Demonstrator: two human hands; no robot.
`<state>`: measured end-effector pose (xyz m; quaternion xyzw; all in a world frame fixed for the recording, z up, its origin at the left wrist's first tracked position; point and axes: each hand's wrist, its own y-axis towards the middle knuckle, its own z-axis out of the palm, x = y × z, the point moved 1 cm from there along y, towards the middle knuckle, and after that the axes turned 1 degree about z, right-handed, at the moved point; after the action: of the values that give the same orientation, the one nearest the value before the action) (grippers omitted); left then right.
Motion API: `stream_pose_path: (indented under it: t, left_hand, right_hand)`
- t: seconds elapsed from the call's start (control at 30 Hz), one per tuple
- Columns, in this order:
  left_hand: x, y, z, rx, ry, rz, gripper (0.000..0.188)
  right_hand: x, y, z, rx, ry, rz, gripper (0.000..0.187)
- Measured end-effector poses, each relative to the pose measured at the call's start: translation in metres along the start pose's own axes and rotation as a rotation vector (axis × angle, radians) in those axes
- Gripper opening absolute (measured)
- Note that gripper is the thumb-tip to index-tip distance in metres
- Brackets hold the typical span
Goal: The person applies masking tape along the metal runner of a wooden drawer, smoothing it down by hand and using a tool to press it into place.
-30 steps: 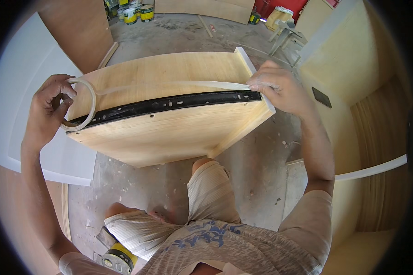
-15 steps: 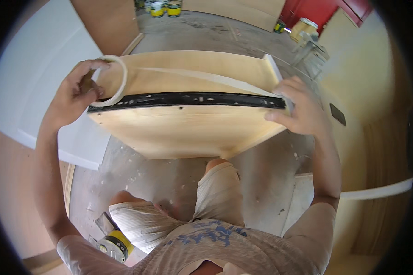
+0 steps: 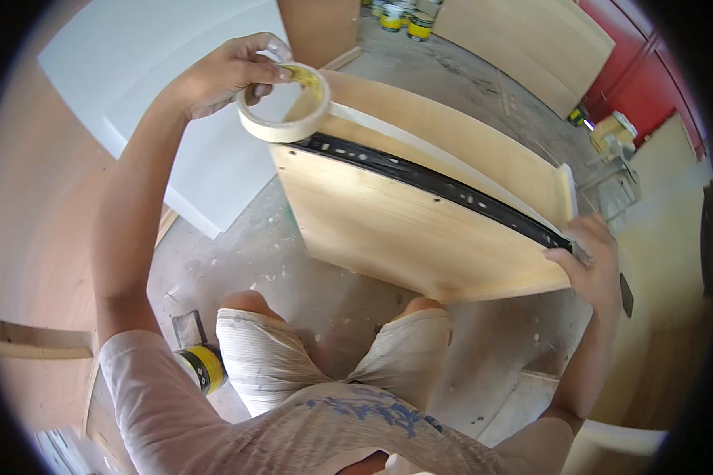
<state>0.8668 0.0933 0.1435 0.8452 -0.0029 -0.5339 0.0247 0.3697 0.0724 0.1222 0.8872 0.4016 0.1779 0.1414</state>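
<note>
A can (image 3: pixel 203 366) is on the floor (image 3: pixel 249 265), left. The right hand (image 3: pixel 596 260) clamps the right end of a box (image 3: pixel 404 226). Along the box runs a black rail (image 3: pixel 444 184); beside it a tape strip (image 3: pixel 453 162) stretches to the roll (image 3: pixel 281 131), gripped by the left hand (image 3: pixel 223 77) at the rail's left end. Beyond are a white panel (image 3: pixel 214 150) and, farthest, more cans (image 3: pixel 420 29).
</note>
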Motion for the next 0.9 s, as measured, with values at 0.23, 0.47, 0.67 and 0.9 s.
stream_pose_path:
  t: [0.23,0.47,0.67,0.9]
  left_hand:
    - [0.024,-0.007,-0.048,-0.084,0.208,0.116,0.023]
    - [0.039,-0.011,-0.042,-0.046,0.465,-0.003,0.021]
    - [0.042,-0.005,-0.04,-0.104,0.555,0.024,0.021]
    - [0.037,-0.018,-0.046,-0.092,0.581,0.04,0.021]
  right_hand:
    - [-0.002,0.0,0.001,0.008,0.025,0.024,0.031]
    - [-0.001,0.002,0.003,-0.008,0.05,0.049,0.028]
    - [0.0,0.0,0.005,0.001,0.047,0.089,0.029]
    - [0.003,0.001,0.001,0.023,0.003,0.108,0.029]
